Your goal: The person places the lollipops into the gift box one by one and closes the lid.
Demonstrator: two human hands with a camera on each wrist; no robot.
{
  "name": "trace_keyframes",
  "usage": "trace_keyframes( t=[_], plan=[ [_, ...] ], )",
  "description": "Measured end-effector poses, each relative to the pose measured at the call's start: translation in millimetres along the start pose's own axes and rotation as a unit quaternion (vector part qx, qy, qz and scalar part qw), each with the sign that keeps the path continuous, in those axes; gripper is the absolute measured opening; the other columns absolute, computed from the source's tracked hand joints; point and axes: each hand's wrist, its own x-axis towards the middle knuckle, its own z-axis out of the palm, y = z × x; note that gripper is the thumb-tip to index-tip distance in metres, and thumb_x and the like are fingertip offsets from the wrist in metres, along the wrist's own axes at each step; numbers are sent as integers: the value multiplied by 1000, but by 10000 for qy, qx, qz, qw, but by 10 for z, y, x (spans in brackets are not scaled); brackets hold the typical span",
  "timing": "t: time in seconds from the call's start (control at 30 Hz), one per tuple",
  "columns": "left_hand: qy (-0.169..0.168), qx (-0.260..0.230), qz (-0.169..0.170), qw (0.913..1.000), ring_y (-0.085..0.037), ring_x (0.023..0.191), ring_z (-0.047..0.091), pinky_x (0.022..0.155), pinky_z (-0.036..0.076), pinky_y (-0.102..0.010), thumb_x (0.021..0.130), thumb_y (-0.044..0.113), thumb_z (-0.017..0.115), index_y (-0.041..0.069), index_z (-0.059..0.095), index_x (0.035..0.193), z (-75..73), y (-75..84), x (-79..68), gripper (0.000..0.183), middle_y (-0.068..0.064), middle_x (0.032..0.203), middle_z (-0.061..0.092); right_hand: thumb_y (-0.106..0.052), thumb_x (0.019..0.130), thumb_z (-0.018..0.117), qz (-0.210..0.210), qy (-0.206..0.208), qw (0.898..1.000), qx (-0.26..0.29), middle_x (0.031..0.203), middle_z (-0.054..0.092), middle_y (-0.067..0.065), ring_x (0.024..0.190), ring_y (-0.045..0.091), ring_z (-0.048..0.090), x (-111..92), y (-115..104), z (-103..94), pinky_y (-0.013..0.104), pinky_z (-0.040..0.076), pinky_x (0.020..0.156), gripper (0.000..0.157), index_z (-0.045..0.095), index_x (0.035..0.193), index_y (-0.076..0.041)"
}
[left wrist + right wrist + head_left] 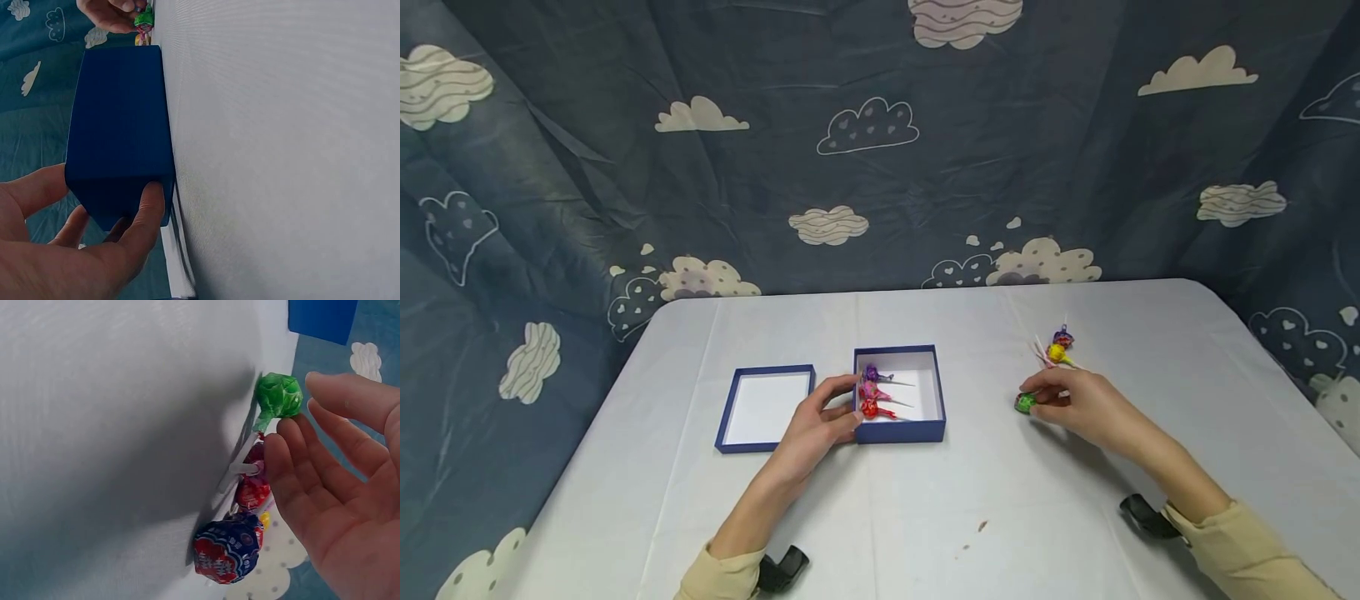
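Observation:
My left hand [818,421] holds the left end of an open blue box [901,432], with fingertips and thumb at its rim and corner. In the left wrist view, its fingers rest against the blue wall [119,119]. Inside the box, along the left side, lie a purple lollipop [872,373], a pink lollipop [871,391] and a red lollipop [871,409]. My right hand [1086,407] is at a green lollipop [279,395] on the table; its fingers are spread around the candy head, and the stick slants down to the cloth.
Left of the box lies its blue-rimmed lid [767,447], white inside. Beyond the right hand are a yellow lollipop [1057,353] and a dark blue and red lollipop [226,551], with more sticks beside them. Small brown specks [982,526] mark the white tablecloth near the front.

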Motion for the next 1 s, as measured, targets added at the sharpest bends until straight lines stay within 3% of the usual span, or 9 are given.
trace_keyframes(
  t=[0.53, 1.0],
  plan=[
    [92, 136, -81, 9998, -33, 123, 53, 88, 53, -42, 91, 4, 63, 12, 51, 140, -10, 8, -16, 51, -11, 147, 43, -2, 80, 78, -96, 65, 9992, -389, 85, 59, -1, 79, 18, 52, 57, 52, 86, 26, 48, 65, 27, 73, 105, -8],
    [74, 105, -76, 9999, -33, 122, 53, 86, 54, -41, 91, 4, 63, 12, 51, 140, -14, -3, 1, 51, -12, 146, 42, -5, 80, 79, 30, -92, 9976, -688, 86, 61, -3, 78, 16, 52, 85, 12, 99, 31, 47, 67, 27, 73, 106, -10]
  ],
)
